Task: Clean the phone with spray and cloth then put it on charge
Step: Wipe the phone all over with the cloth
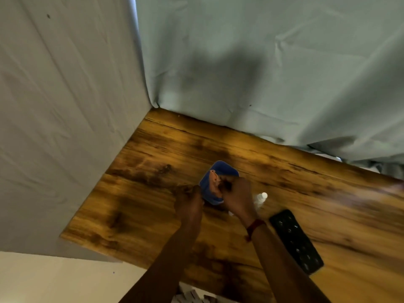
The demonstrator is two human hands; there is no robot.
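left hand (189, 201) grips blue cloth (215, 184) | right hand (237, 196) grips cloth too | bottle (261, 199) at 3 o'clock of it | on worktop (142, 193)

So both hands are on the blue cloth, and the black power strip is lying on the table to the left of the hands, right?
Not quite. The head view shows the power strip to the right of the hands, beside the right forearm. The left hand and right hand are at the blue cloth above the table.
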